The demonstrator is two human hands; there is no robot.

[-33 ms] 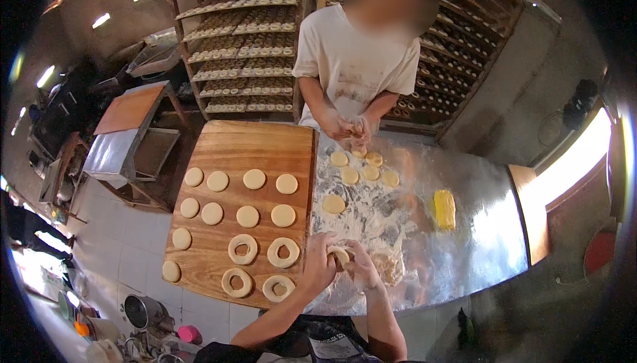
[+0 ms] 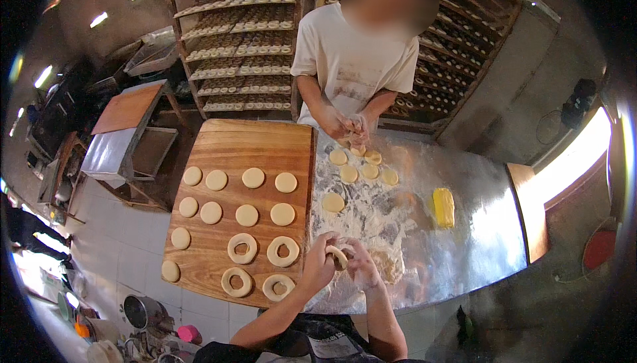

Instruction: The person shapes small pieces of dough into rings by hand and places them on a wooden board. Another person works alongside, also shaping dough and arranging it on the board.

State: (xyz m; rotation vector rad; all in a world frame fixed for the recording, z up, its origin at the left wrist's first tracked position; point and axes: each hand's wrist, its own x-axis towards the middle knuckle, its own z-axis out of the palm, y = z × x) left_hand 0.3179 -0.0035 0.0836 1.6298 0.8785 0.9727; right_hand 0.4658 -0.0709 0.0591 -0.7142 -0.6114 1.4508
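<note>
At the far left, a pale tiled floor (image 2: pixel 126 257) ran beside a small metal-topped side table (image 2: pixel 109 150), and next to it a broad wooden board (image 2: pixel 255 144) carried rows of flat round dough discs (image 2: pixel 247 215) and four dough rings (image 2: pixel 243 248). Just right of the board's near corner, over the flour-dusted metal worktop (image 2: pixel 478 230), the left hand (image 2: pixel 318 267) and right hand (image 2: pixel 361 263) pinched a small ring of pale dough (image 2: pixel 337 255) between curled fingertips. Across the worktop another person's hands (image 2: pixel 345 127) worked dough before tall wooden racks (image 2: pixel 239 44), with a yellow block (image 2: pixel 443 207) lying further right.
</note>
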